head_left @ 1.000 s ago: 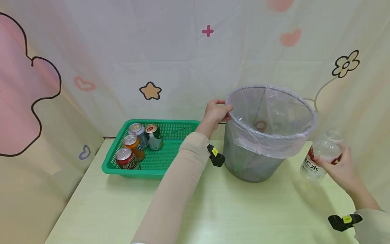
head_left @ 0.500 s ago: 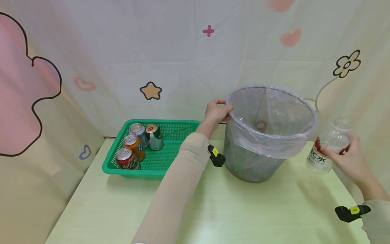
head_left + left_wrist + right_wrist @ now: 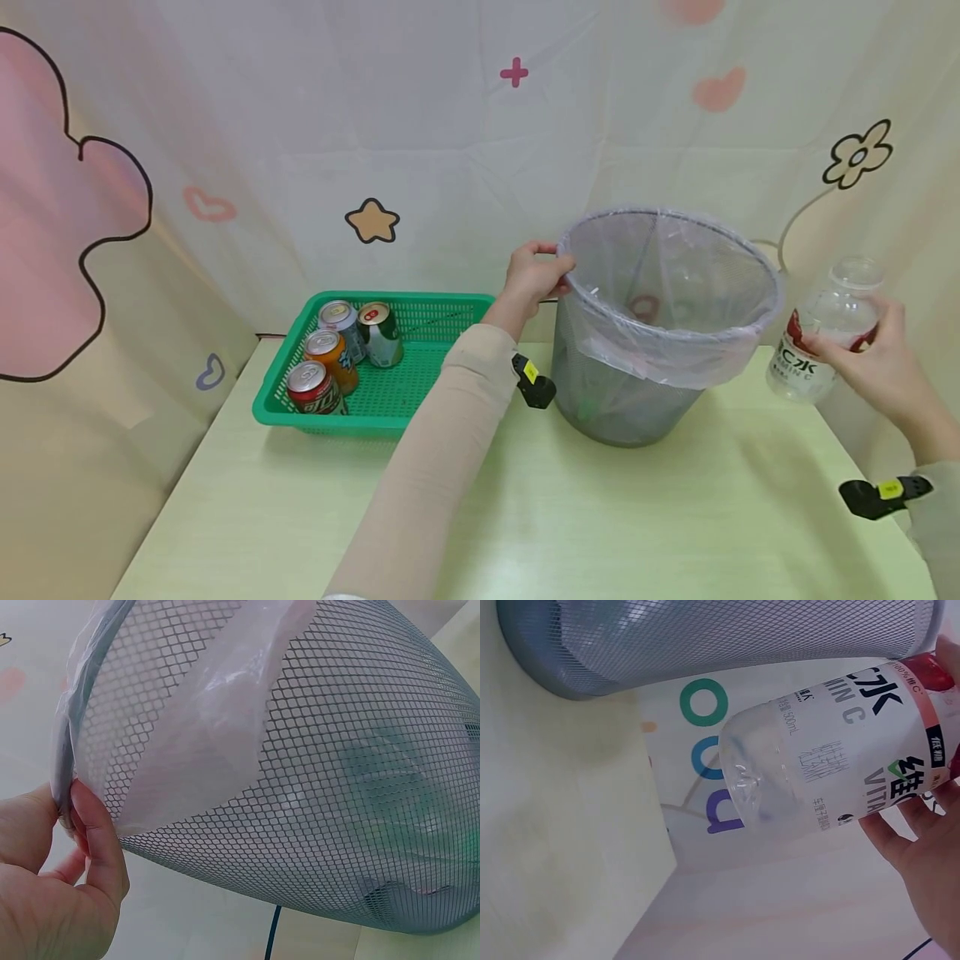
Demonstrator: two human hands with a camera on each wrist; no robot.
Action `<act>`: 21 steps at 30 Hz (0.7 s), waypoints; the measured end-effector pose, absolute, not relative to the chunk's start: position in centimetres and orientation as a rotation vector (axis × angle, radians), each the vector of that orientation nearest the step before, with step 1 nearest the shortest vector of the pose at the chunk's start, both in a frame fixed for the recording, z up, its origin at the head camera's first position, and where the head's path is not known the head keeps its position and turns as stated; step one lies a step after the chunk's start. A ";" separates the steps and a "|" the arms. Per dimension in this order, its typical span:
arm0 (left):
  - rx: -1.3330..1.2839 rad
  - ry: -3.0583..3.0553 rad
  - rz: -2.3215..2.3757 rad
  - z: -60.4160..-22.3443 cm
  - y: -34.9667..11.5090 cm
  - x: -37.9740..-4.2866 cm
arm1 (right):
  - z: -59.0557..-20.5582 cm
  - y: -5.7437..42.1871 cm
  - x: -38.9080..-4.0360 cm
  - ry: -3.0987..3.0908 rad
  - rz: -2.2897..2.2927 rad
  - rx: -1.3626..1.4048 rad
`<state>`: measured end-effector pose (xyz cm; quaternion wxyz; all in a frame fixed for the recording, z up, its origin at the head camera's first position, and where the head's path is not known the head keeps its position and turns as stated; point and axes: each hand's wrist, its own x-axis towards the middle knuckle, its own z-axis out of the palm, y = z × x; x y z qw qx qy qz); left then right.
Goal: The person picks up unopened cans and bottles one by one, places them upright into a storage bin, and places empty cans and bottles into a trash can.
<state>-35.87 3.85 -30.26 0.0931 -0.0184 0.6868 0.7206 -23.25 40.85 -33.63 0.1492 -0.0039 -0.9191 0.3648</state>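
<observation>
My left hand (image 3: pixel 536 273) pinches the rim of a grey mesh trash can (image 3: pixel 626 408) between thumb and fingers; the left wrist view shows the thumb and fingers (image 3: pixel 101 840) around the rim. A thin clear plastic bag (image 3: pixel 660 358) lines the can and folds over its edge. To the right, my right hand (image 3: pixel 885 358) grips a clear plastic bottle (image 3: pixel 813 337) with a white and red label. It has no cap and tilts slightly, held in the air above the table's right side. Seen from the right wrist, the bottle (image 3: pixel 832 750) is beside the can's wall.
A green plastic basket (image 3: pixel 382 423) stands left of the can, holding several drink cans, among them an orange can (image 3: pixel 330 362) and a red can (image 3: pixel 315 390). The pale table (image 3: pixel 570 517) ends at its right edge below the bottle. A patterned curtain (image 3: pixel 450 125) hangs behind.
My right hand has lifted the bottle up and to the right, away from the table. The left hand stays at the can's rim, and the can and basket stand where they were.
</observation>
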 end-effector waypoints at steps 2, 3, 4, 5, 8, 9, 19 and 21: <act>-0.057 2.038 2.138 -30.3 3.9 -35.9 | -33.3 40.9 -23.5 -2.639 1.043 -0.005; -0.058 2.039 2.138 -30.3 3.9 -35.9 | -33.0 40.9 -23.5 -2.640 1.034 -0.005; -0.063 2.037 2.141 -30.3 3.9 -35.9 | -32.8 40.9 -23.6 -2.640 1.033 -0.002; -0.064 2.037 2.140 -30.3 3.9 -35.9 | -32.6 40.9 -23.7 -2.642 1.030 -0.002; -0.067 2.039 2.138 -30.2 3.9 -35.9 | -32.0 40.8 -24.0 -2.644 1.019 0.008; -0.066 2.038 2.138 -30.2 3.9 -35.9 | -31.8 40.8 -24.0 -2.650 1.022 0.011; -0.056 2.049 2.132 -30.2 3.9 -35.8 | -30.0 40.6 -24.6 -2.682 0.967 -0.003; -0.058 2.053 2.133 -30.2 3.9 -35.8 | -29.7 40.6 -24.7 -2.680 0.954 0.003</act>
